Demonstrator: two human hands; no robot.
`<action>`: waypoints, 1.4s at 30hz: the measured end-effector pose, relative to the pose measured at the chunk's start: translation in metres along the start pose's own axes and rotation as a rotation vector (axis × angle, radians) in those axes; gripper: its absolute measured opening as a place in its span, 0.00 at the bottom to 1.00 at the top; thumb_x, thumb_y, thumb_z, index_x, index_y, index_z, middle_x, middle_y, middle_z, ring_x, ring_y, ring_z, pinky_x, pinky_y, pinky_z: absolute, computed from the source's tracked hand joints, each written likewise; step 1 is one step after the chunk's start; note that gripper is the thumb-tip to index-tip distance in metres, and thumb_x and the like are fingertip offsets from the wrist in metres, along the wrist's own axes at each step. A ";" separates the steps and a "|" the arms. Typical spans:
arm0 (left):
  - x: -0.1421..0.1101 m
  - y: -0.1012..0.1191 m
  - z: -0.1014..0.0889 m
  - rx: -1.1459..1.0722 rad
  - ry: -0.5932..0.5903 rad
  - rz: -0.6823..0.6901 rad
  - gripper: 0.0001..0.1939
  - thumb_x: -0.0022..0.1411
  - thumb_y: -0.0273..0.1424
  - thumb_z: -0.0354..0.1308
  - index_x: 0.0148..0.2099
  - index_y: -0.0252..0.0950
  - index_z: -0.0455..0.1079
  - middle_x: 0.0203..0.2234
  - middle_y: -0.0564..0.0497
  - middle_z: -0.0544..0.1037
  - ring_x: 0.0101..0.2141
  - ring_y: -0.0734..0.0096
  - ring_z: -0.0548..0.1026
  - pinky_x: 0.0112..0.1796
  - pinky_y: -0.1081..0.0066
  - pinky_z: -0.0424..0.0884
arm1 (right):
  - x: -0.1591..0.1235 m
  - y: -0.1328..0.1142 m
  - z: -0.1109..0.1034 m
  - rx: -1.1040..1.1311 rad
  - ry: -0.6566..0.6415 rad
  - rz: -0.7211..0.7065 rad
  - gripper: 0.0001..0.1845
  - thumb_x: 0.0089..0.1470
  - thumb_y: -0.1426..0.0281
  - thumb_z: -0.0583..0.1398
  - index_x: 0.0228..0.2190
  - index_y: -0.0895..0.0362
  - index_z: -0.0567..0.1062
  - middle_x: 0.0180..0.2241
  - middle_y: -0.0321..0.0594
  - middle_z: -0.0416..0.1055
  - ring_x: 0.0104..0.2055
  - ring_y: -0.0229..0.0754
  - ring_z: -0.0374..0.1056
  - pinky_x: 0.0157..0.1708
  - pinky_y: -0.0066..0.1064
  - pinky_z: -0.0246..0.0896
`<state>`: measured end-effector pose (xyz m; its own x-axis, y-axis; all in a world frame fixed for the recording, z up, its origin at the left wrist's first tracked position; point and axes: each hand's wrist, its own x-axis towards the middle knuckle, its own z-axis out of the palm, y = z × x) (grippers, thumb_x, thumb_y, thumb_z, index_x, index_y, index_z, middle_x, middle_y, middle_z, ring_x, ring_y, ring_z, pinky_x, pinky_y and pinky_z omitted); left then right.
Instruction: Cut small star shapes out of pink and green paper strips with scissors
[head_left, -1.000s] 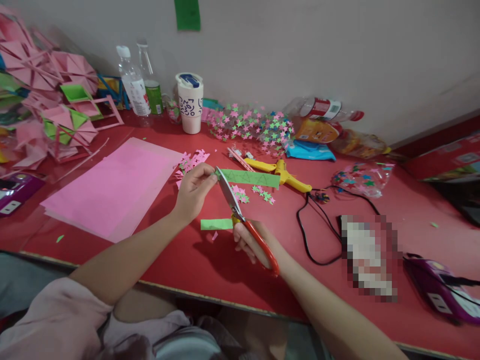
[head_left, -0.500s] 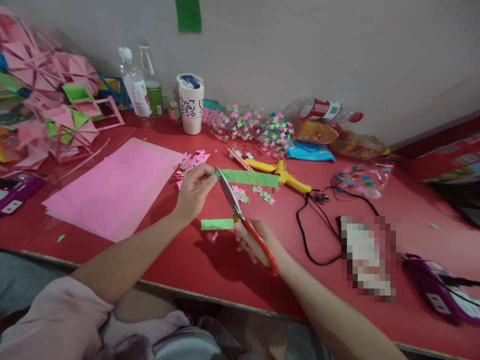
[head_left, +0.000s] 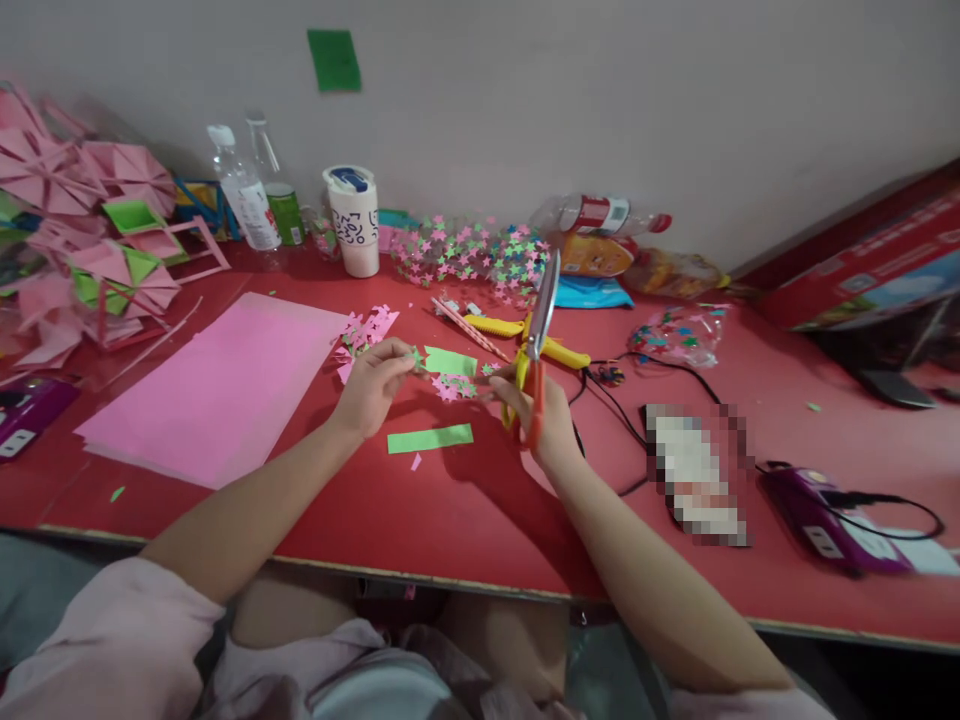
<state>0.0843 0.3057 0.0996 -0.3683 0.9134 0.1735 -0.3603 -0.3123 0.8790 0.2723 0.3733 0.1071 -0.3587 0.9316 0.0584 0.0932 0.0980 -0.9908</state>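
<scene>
My left hand pinches a small green paper star between thumb and fingertips. In my right hand are scissors with orange and yellow handles; their blades point up, away from the paper. The fingertips of that hand reach towards small pink and green paper stars, and I cannot tell if they touch any. Just behind these stars is a short green paper piece. A plain green strip lies closer to me on the red table.
Pink paper sheets lie to the left, near pink cut-outs. Behind are a white cup, a plastic bottle, a star-filled clear bag and a yellow glue gun. Black cords and a purple box lie right.
The scissors have left the marked green strip and swung upright, moving right with my right hand. My left hand now pinches a loose green star instead of the strip's end. The view has shifted.
</scene>
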 end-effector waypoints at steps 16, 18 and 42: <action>0.011 -0.011 -0.007 0.446 -0.040 0.016 0.07 0.51 0.32 0.58 0.24 0.36 0.66 0.20 0.56 0.73 0.27 0.75 0.70 0.37 0.70 0.66 | 0.010 0.003 -0.006 0.372 -0.185 0.132 0.25 0.33 0.62 0.71 0.26 0.54 0.62 0.19 0.28 0.66 0.21 0.37 0.68 0.26 0.31 0.65; 0.013 -0.011 -0.006 0.518 -0.090 0.011 0.07 0.51 0.33 0.58 0.24 0.36 0.66 0.21 0.55 0.72 0.28 0.74 0.70 0.38 0.70 0.66 | 0.012 0.006 -0.007 0.385 -0.137 0.080 0.26 0.32 0.64 0.71 0.28 0.54 0.61 0.19 0.27 0.67 0.21 0.37 0.69 0.26 0.31 0.65; 0.001 -0.013 0.017 0.769 -0.399 -0.196 0.18 0.54 0.46 0.59 0.38 0.37 0.75 0.28 0.48 0.78 0.30 0.64 0.74 0.33 0.65 0.68 | -0.002 0.003 0.000 0.317 -0.050 -0.015 0.19 0.40 0.64 0.66 0.30 0.53 0.61 0.21 0.26 0.63 0.19 0.33 0.63 0.20 0.26 0.58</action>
<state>0.1036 0.3148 0.0958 0.0178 0.9998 0.0042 0.3430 -0.0101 0.9393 0.2736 0.3716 0.1042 -0.4038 0.9117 0.0755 -0.2034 -0.0090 -0.9791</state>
